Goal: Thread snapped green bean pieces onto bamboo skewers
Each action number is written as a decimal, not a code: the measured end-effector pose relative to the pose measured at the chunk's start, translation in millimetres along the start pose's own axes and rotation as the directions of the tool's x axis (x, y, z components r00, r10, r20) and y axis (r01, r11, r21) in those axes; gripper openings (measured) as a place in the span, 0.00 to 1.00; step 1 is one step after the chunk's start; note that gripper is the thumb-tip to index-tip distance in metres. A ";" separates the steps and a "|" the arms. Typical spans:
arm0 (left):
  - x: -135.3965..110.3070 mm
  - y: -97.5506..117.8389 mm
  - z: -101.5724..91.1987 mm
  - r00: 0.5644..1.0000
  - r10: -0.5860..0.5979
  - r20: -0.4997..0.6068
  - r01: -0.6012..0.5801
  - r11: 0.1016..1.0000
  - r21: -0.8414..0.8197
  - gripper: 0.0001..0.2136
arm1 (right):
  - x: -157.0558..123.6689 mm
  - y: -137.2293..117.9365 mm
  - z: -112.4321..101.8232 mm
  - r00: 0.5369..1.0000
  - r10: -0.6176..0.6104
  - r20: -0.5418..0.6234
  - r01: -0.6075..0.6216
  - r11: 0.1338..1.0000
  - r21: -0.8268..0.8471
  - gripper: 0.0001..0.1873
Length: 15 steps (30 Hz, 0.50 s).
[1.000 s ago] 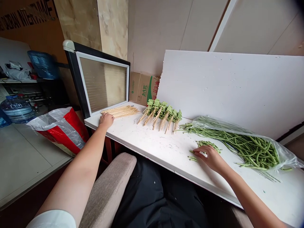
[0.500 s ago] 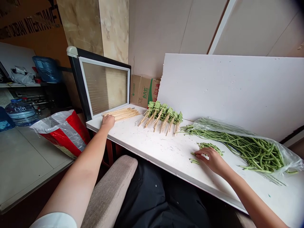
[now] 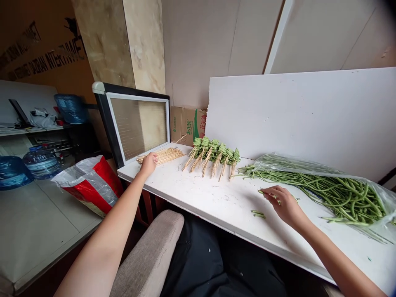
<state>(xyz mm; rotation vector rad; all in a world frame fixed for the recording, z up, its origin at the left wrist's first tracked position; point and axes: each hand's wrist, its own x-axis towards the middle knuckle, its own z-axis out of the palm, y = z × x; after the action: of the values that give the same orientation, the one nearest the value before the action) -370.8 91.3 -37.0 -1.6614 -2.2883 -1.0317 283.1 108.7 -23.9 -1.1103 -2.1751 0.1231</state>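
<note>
My left hand reaches out to the pile of bare bamboo skewers at the far left of the white tabletop, fingers curled on the pile's near end; one skewer tip sticks up from it. My right hand is closed on a small bunch of cut green bean pieces, lifted slightly off the board. A couple of loose bean pieces lie just left of it. Finished bean skewers lie in a row between my hands.
A clear plastic bag of long green beans lies at the right. A white board leans against the wall behind. A glass-fronted frame, a cardboard box and a red-and-white sack stand at the left.
My right hand has gathered bean pieces off the board and closed on them, leaving a couple behind. My left hand stays at the skewer pile, with one skewer tipping up.
</note>
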 end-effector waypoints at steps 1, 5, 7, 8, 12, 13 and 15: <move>0.2 3.3 0.8 1.000 0.010 -0.006 -0.010 1.000 -0.008 0.22 | 1.1 -1.8 -1.1 1.000 0.016 -0.005 -0.016 1.000 0.022 0.33; -5.7 2.8 -1.4 1.000 0.026 -0.009 -0.026 1.000 0.009 0.23 | -0.4 -4.0 -3.8 0.998 0.062 -0.014 -0.060 0.995 0.081 0.33; -10.1 -5.4 -6.1 1.000 0.011 0.000 -0.011 0.999 0.041 0.24 | -4.3 -1.8 -3.4 0.997 0.078 -0.020 -0.076 0.993 0.095 0.33; -11.9 -10.3 -8.8 1.000 0.001 0.007 -0.001 0.998 0.059 0.24 | -6.6 -0.2 -2.7 0.996 0.089 -0.020 -0.086 0.991 0.104 0.33; -11.8 -26.3 -16.5 0.998 -0.041 0.053 0.034 0.991 0.132 0.16 | -15.0 3.5 -0.6 0.984 0.176 -0.005 -0.171 0.965 0.198 0.32; -10.0 -28.4 -17.0 0.997 -0.051 0.066 0.041 0.988 0.148 0.15 | -16.0 2.9 -1.0 0.980 0.199 0.001 -0.194 0.954 0.227 0.32; -5.2 -30.7 -16.2 0.993 -0.073 0.091 0.056 0.983 0.177 0.14 | -16.1 -0.5 -3.2 0.971 0.239 0.027 -0.237 0.933 0.272 0.30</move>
<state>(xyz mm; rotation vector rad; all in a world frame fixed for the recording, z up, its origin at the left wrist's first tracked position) -400.3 72.7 -40.9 -1.6111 -2.4294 -0.7518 291.2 95.7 -29.8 -1.2036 -1.9372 0.5125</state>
